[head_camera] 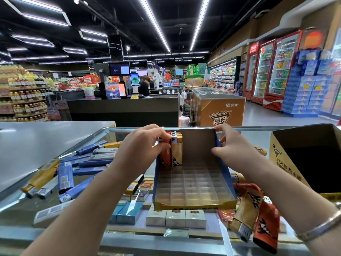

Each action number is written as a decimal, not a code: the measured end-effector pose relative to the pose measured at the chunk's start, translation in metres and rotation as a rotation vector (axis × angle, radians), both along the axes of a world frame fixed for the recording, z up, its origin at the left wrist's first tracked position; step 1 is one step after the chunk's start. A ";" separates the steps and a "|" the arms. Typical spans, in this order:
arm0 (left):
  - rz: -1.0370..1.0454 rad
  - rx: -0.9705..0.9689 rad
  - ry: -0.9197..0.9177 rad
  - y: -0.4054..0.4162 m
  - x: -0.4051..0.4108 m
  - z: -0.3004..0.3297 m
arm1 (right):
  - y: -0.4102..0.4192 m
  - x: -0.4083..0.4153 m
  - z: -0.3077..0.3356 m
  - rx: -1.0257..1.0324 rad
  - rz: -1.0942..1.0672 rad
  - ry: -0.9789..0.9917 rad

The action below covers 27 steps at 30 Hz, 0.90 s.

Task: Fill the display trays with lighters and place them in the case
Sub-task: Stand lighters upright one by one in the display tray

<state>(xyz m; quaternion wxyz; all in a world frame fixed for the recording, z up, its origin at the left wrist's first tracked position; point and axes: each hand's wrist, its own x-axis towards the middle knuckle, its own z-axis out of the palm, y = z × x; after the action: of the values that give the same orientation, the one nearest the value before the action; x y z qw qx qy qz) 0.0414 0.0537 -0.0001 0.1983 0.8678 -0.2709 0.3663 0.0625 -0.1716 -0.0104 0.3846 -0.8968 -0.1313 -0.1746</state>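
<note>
A display tray (193, 183) sits on the glass surface (86, 143), in the middle, between the two arms; it has blue side walls, a brown back wall and a clear grid of little slots on its floor; most slots hold nothing. A few lighters stand upright in the far left corner of the tray; an orange lighter (165, 157) is at the very left, and a tan lighter (176, 154) stands just beside it, touching it. The left hand (140, 145) has a closed grip on the orange lighter; its fingers curl over the top and its thumb presses the side. The right hand (234, 146) holds the right wall of the tray; its fingers hook over the top edge and its thumb is inside the tray; this grip is closed on the tray.

More loose lighters lie flat on the surface; a pile of blue lighters (88, 163) is to the left of the tray, and an orange one and a tan one (254, 213) lie near the right arm. An open cardboard box (287, 156) stands at the right.
</note>
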 end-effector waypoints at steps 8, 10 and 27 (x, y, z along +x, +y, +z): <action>0.037 -0.054 0.074 0.003 0.005 -0.002 | 0.000 -0.001 0.000 -0.021 -0.017 -0.006; 0.012 -0.090 0.091 0.002 0.003 -0.003 | 0.001 -0.002 0.000 -0.032 -0.016 -0.018; -0.201 0.054 0.108 -0.039 -0.021 -0.006 | 0.018 -0.024 0.027 1.131 0.598 0.246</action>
<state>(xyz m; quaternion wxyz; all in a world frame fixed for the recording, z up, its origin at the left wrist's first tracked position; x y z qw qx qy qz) 0.0200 0.0146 -0.0064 0.2250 0.8598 -0.3551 0.2898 0.0385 -0.1532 0.0167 0.8415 -0.4942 -0.2183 0.0018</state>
